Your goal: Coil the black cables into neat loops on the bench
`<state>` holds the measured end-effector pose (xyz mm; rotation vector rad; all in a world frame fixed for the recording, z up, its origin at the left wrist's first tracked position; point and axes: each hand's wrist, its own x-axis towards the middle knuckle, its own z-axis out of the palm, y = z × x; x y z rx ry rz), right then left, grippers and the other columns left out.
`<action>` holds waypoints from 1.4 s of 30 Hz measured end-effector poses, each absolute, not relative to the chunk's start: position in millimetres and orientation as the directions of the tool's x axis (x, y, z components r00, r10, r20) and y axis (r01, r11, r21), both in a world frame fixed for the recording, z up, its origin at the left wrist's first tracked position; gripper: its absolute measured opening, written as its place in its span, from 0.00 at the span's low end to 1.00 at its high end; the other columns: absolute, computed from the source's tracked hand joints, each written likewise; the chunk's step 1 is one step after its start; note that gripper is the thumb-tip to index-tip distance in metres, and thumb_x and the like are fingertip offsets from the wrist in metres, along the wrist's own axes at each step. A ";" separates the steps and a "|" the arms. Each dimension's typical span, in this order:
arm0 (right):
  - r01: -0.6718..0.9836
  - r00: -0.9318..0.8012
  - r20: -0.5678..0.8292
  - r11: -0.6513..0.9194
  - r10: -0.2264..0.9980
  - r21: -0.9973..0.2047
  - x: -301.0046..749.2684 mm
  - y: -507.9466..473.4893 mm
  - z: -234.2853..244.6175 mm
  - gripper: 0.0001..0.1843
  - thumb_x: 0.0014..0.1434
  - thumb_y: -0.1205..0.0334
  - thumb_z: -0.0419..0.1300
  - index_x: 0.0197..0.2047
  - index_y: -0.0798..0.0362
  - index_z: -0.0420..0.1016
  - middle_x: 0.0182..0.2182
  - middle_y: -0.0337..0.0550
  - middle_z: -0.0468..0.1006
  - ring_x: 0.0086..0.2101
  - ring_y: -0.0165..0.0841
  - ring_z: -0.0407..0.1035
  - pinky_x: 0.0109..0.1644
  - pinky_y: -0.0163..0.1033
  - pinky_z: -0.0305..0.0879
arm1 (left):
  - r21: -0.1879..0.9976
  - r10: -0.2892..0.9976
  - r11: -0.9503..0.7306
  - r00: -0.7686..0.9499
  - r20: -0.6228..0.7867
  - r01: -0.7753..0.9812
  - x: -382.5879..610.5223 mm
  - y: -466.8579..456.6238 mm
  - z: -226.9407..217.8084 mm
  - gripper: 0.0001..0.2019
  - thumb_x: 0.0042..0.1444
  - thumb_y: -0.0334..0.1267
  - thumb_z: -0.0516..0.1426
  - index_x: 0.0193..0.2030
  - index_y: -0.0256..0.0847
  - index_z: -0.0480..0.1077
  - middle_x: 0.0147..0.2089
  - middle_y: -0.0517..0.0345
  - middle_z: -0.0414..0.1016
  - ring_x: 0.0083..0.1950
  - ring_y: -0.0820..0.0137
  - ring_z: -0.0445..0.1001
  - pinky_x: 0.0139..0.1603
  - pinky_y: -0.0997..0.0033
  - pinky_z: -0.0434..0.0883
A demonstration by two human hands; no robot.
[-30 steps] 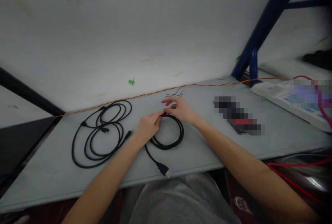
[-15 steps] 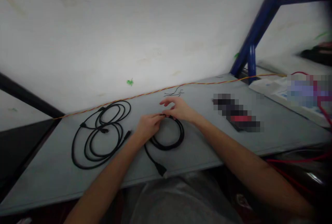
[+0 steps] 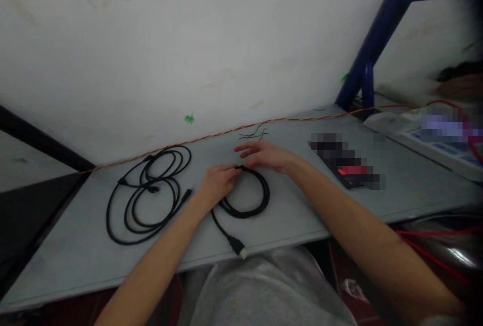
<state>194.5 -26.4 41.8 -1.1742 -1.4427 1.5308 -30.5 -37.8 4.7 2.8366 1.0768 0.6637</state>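
A black cable (image 3: 267,192) lies in a round coil on the grey table in front of me. Its loose end, with an HDMI-like plug (image 3: 236,246), points toward me near the front edge. My left hand (image 3: 221,182) pinches the coil at its top left, the fingers closed on the strands. Just above the top of the coil, my right hand (image 3: 266,156) has its fingers stretched out and apart, the lowest fingertip close to or touching the cable. Whether something thin, such as a tie, is at that spot is too small to tell.
Two looped black cables (image 3: 130,230) lie to the left. Thin dark wire pieces (image 3: 253,135) rest behind my hands. A black, partly blurred-out object (image 3: 332,170) is at the right. A twisted red-yellow wire (image 3: 211,136) runs along the wall, and a blue post (image 3: 377,39) stands far right.
My right hand's fingers have gone from bent at the top of the coil to straighter and more spread. My left hand keeps its hold. The view has shifted slightly.
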 end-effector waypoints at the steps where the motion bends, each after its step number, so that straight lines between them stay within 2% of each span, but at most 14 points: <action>1: 0.071 -0.331 -0.139 -0.122 0.933 -0.990 196.9 -25.8 42.8 0.30 0.47 0.76 0.63 0.54 0.53 0.81 0.45 0.50 0.82 0.33 0.32 0.74 0.30 0.34 0.69 | 0.177 0.632 -0.765 0.670 0.388 0.619 -30.8 -37.3 3.9 0.14 0.66 0.28 0.57 0.51 0.45 0.81 0.54 0.55 0.83 0.51 0.65 0.84 0.55 0.65 0.79; 3: 0.087 -0.314 -0.110 -0.086 0.943 -0.992 202.7 -24.8 45.0 0.29 0.49 0.73 0.63 0.56 0.54 0.81 0.43 0.50 0.82 0.30 0.30 0.72 0.27 0.32 0.66 | 0.170 0.619 -0.771 0.662 0.422 0.613 -31.4 -36.1 2.0 0.13 0.66 0.28 0.57 0.50 0.44 0.81 0.54 0.55 0.84 0.50 0.65 0.84 0.54 0.65 0.80; 6: 0.263 -0.289 0.010 0.089 0.957 -0.961 210.2 -24.3 47.7 0.24 0.56 0.64 0.66 0.57 0.54 0.80 0.44 0.48 0.82 0.28 0.28 0.71 0.29 0.33 0.65 | 0.151 0.588 -0.790 0.663 0.463 0.595 -32.3 -35.1 -0.5 0.12 0.65 0.28 0.58 0.49 0.43 0.81 0.53 0.54 0.84 0.48 0.65 0.85 0.52 0.66 0.81; 8: 0.409 -0.336 0.108 0.248 0.936 -0.878 211.8 -24.6 48.3 0.21 0.57 0.56 0.69 0.52 0.54 0.83 0.42 0.47 0.84 0.30 0.30 0.72 0.33 0.34 0.67 | 0.144 0.572 -0.798 0.658 0.490 0.586 -32.6 -35.0 -1.5 0.12 0.65 0.28 0.58 0.49 0.43 0.81 0.51 0.54 0.84 0.46 0.65 0.85 0.51 0.66 0.81; 10: 0.502 -0.394 0.171 0.367 0.903 -0.783 210.7 -25.2 48.0 0.18 0.57 0.52 0.69 0.46 0.54 0.85 0.39 0.45 0.85 0.32 0.32 0.74 0.37 0.35 0.68 | 0.148 0.567 -0.801 0.656 0.498 0.580 -32.9 -35.1 -1.9 0.12 0.65 0.28 0.58 0.48 0.43 0.81 0.51 0.54 0.84 0.46 0.65 0.85 0.51 0.65 0.81; 13: 0.560 -0.418 0.214 0.435 0.883 -0.705 207.1 -25.9 46.6 0.10 0.59 0.57 0.67 0.39 0.53 0.86 0.33 0.43 0.85 0.31 0.33 0.74 0.39 0.36 0.68 | 0.150 0.567 -0.798 0.645 0.513 0.583 -32.9 -35.2 -2.3 0.12 0.65 0.28 0.58 0.48 0.44 0.82 0.51 0.54 0.85 0.47 0.66 0.85 0.51 0.66 0.81; 16: 0.574 -0.427 0.243 0.468 0.871 -0.672 204.7 -26.1 43.7 0.08 0.59 0.63 0.64 0.37 0.52 0.86 0.32 0.42 0.85 0.31 0.33 0.75 0.39 0.36 0.67 | 0.135 0.559 -0.802 0.651 0.513 0.582 -32.6 -35.0 -2.3 0.12 0.64 0.27 0.59 0.48 0.43 0.82 0.51 0.54 0.85 0.46 0.65 0.85 0.50 0.66 0.82; 22: 0.656 -0.411 0.251 0.476 0.876 -0.586 196.7 -28.3 36.1 0.14 0.59 0.69 0.62 0.46 0.56 0.85 0.38 0.48 0.86 0.36 0.36 0.77 0.42 0.36 0.66 | 0.107 0.548 -0.805 0.662 0.511 0.583 -32.2 -35.1 -1.7 0.10 0.65 0.29 0.59 0.46 0.40 0.82 0.50 0.51 0.85 0.45 0.63 0.85 0.49 0.64 0.82; 24: 0.682 -0.436 0.260 0.505 0.862 -0.529 193.6 -29.7 36.3 0.14 0.61 0.69 0.60 0.46 0.56 0.85 0.38 0.50 0.86 0.37 0.37 0.76 0.43 0.36 0.65 | 0.115 0.545 -0.810 0.666 0.509 0.575 -32.2 -35.7 -0.9 0.11 0.65 0.28 0.58 0.47 0.40 0.81 0.50 0.51 0.85 0.45 0.63 0.85 0.49 0.65 0.82; 27: 0.710 -0.431 0.304 0.527 0.850 -0.467 192.2 -30.4 39.7 0.14 0.63 0.69 0.57 0.42 0.56 0.86 0.37 0.50 0.85 0.38 0.37 0.75 0.44 0.37 0.64 | 0.157 0.576 -0.796 0.649 0.497 0.585 -31.1 -37.9 1.0 0.13 0.67 0.30 0.57 0.56 0.42 0.78 0.52 0.53 0.84 0.47 0.65 0.85 0.51 0.66 0.80; 30: 0.757 -0.317 0.349 0.457 0.882 -0.467 194.1 -27.6 43.8 0.15 0.63 0.68 0.57 0.41 0.56 0.86 0.37 0.50 0.85 0.37 0.38 0.75 0.44 0.38 0.64 | 0.185 0.637 -0.745 0.600 0.484 0.641 -29.0 -40.1 2.3 0.16 0.69 0.35 0.57 0.63 0.42 0.72 0.53 0.52 0.84 0.46 0.65 0.85 0.50 0.66 0.80; 32: 0.773 -0.247 0.313 0.381 0.917 -0.507 195.3 -23.8 45.5 0.14 0.61 0.68 0.58 0.41 0.57 0.86 0.37 0.50 0.85 0.37 0.38 0.75 0.44 0.38 0.64 | 0.182 0.655 -0.727 0.587 0.476 0.662 -28.1 -40.2 2.1 0.15 0.70 0.37 0.57 0.61 0.42 0.71 0.51 0.53 0.84 0.45 0.65 0.85 0.49 0.65 0.80; 36: 0.750 -0.207 0.120 0.236 0.971 -0.618 193.2 -14.2 46.4 0.11 0.55 0.67 0.62 0.37 0.56 0.87 0.33 0.46 0.86 0.34 0.36 0.76 0.38 0.34 0.65 | 0.162 0.627 -0.752 0.617 0.476 0.639 -28.4 -38.0 0.9 0.09 0.69 0.37 0.57 0.53 0.42 0.76 0.47 0.54 0.85 0.43 0.65 0.84 0.48 0.66 0.79; 42: 0.801 -0.288 -0.078 0.195 0.954 -0.566 183.9 -1.2 49.6 0.08 0.50 0.66 0.61 0.24 0.57 0.81 0.18 0.40 0.74 0.23 0.31 0.66 0.28 0.35 0.56 | 0.142 0.585 -0.792 0.669 0.458 0.594 -29.1 -35.5 1.8 0.09 0.68 0.31 0.57 0.49 0.40 0.78 0.48 0.53 0.85 0.44 0.65 0.84 0.47 0.66 0.79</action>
